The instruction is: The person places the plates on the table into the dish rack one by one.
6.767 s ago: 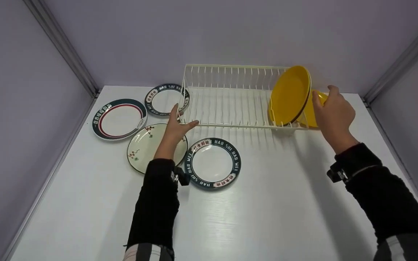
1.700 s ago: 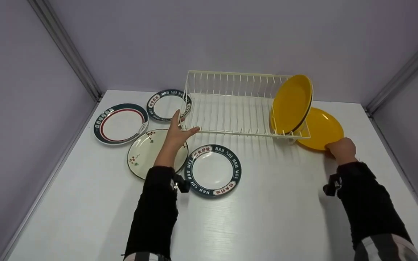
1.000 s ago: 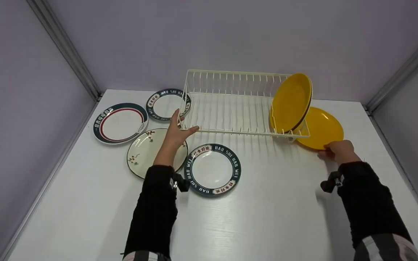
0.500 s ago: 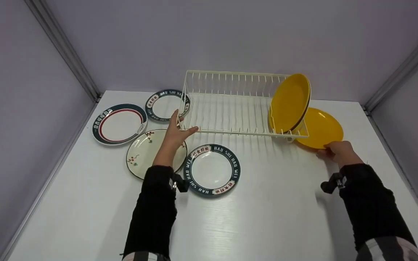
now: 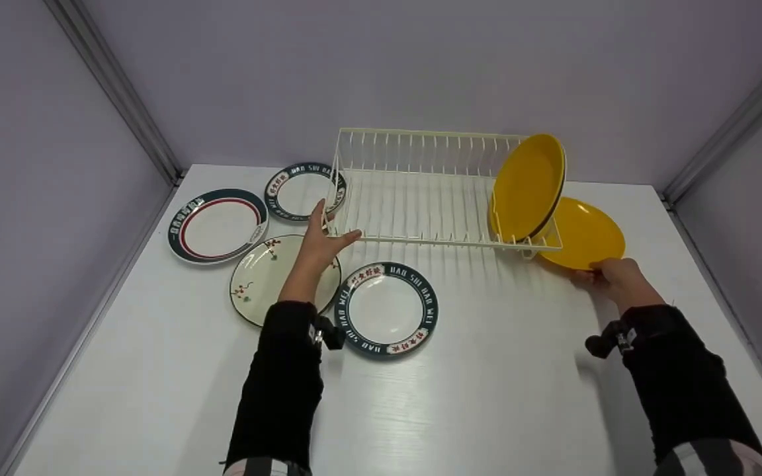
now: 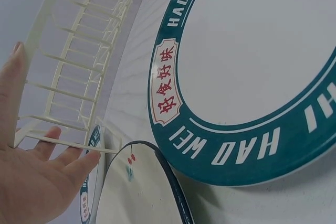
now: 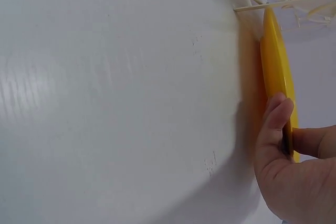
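Observation:
A cream wire dish rack point(image 5: 421, 198) stands at the back of the white table point(image 5: 473, 396). A yellow plate point(image 5: 528, 186) stands upright in its right end. My left hand point(image 5: 323, 239) rests open against the rack's front left corner point(image 6: 31, 135), fingers straight. My right hand point(image 5: 609, 276) pinches the near rim of a second yellow plate point(image 5: 586, 233) lying to the right of the rack; thumb and fingers clamp its edge point(image 7: 278, 77).
Several patterned plates lie flat at the left: a teal-rimmed one point(image 5: 386, 309) in front of the rack, a cream floral one point(image 5: 258, 277), a red-ringed one point(image 5: 217, 225) and another teal one point(image 5: 298, 190). Purple walls close in on three sides.
The right hand came down from beside the rack to the flat yellow plate's near rim and now pinches it; the plate has tilted a little. The left hand has stayed at the rack corner.

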